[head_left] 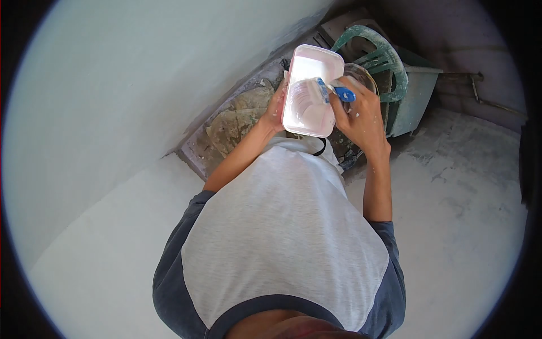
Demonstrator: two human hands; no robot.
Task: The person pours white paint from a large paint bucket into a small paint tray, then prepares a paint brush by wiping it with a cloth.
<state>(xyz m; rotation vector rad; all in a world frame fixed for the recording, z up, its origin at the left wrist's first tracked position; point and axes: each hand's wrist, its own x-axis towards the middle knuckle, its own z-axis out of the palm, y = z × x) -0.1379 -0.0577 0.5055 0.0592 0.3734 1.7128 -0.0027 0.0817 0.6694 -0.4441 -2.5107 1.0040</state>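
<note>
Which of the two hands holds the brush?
The right hand grips the blue-handled brush; the left hand only holds the white tray by its edge.

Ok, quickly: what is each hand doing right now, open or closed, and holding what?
Left hand: closed on the side of the white tray.
Right hand: closed on the blue-handled brush, bristles inside the tray.

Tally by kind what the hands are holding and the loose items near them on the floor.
Paint tray, in left hand: 1
Blue-handled brush, in right hand: 1
Green plastic chair: 1
Grey-green bin: 1
Clear bucket: 1
Total: 5
</note>
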